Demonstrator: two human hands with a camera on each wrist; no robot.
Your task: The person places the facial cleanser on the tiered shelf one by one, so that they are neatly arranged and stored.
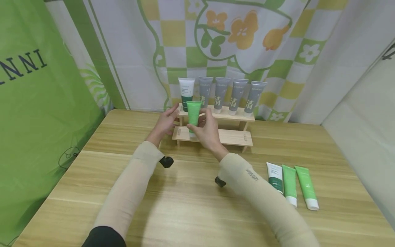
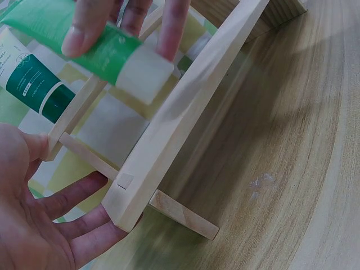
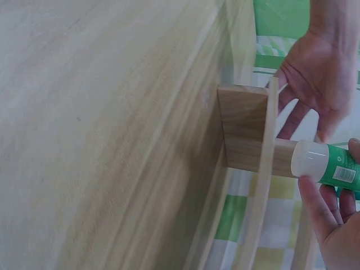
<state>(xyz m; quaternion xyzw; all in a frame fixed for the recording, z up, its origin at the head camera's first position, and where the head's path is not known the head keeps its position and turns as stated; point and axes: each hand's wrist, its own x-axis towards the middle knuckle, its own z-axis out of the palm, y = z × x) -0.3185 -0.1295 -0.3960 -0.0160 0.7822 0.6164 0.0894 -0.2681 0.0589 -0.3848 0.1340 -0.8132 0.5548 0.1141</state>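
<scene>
My right hand [image 1: 208,130] holds a light green tube [image 1: 193,113] upright, white cap down, at the left part of the lower step of a two-step wooden rack [image 1: 229,137]. In the left wrist view, the tube's white cap [image 2: 145,73] is close over that step. My left hand [image 1: 165,123] is at the rack's left end, its fingers extended along the wood and its thumb by the upper step. On the upper step stand a white and dark green tube [image 1: 186,91] and several grey tubes [image 1: 221,92] in a row.
On the table [image 1: 185,206] at the right lie a white and dark green tube [image 1: 274,175] and two light green tubes, [image 1: 290,185] one beside the other. A patterned curtain [image 1: 182,44] hangs behind the rack, and a green cloth [image 1: 37,113] is at the left.
</scene>
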